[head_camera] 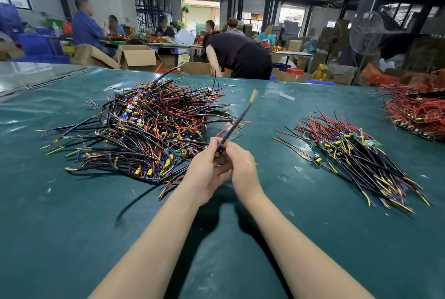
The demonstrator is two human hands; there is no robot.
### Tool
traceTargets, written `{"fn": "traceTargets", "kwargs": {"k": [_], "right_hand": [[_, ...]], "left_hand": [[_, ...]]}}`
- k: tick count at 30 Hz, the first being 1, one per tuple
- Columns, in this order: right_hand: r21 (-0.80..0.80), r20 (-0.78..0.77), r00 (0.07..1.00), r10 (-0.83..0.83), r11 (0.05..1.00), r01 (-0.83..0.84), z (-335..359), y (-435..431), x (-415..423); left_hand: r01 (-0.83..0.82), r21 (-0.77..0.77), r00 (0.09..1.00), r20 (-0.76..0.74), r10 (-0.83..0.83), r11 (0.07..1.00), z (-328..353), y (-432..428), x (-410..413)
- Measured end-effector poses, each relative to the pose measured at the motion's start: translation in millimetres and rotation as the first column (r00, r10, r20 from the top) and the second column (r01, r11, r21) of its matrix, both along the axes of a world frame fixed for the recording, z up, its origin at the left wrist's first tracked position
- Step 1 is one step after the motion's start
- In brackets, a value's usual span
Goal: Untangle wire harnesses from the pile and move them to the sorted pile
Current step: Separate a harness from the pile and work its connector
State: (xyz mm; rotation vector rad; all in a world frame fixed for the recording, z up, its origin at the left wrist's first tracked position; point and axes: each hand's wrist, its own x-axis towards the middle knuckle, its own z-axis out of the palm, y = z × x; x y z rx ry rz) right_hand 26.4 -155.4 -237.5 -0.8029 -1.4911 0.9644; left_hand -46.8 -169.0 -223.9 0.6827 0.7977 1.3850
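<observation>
The head camera looks down over a dark green worktop (72, 226) where both forearms reach forward and meet near the middle. The left hand (204, 173) and the right hand (240, 166) hold one harness (237, 125) between them, raised off the worktop. Each grip is clamped on its lower end, where a small board with a yellow part shows between the fingertips. From there the harness's black cable slants up and to the right, blurred, ending in a yellowish tip above the near edge of the tangled pile (149, 130). That pile lies to the left of the hands, a broad heap of black, red, yellow and blue wires with small parts among them. The sorted pile (356, 154) lies well apart to the right, its wires laid roughly alongside one another, running toward the lower right. Farther right, at the edge of the worktop, is a heap of red wires (414, 110). Beyond the worktop, people (238, 57) sit and stand at other tables, with an open cardboard box (137, 56) on the floor and a standing fan (366, 31) at the right.
</observation>
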Motion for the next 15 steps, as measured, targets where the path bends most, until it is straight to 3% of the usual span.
{"fn": "traceTargets", "kwargs": {"k": [3, 6, 9, 15], "right_hand": [[0.121, 0.136, 0.979, -0.155, 0.983, 0.139, -2.6, 2.0, 5.4], [0.133, 0.098, 0.979, -0.18, 0.977, 0.166, -4.7, 2.2, 5.4], [0.009, -0.063, 0.984, -0.168, 0.986, 0.169, -4.2, 8.7, 9.2], [-0.235, -0.256, 0.949, 0.186, 0.94, -0.248, -2.9, 14.5, 23.9]], "left_hand": [[0.011, -0.094, 0.979, 0.206, 0.008, 0.995, 0.9, -0.2, -2.0], [-0.035, -0.167, 0.958, 0.275, 0.08, 0.985, -0.6, 0.2, -4.5], [-0.084, -0.169, 0.984, 0.139, 0.108, 0.982, -3.8, 3.5, -7.1], [0.017, -0.029, 0.97, -0.243, -0.024, 0.999, -9.0, 5.6, -15.8]]}}
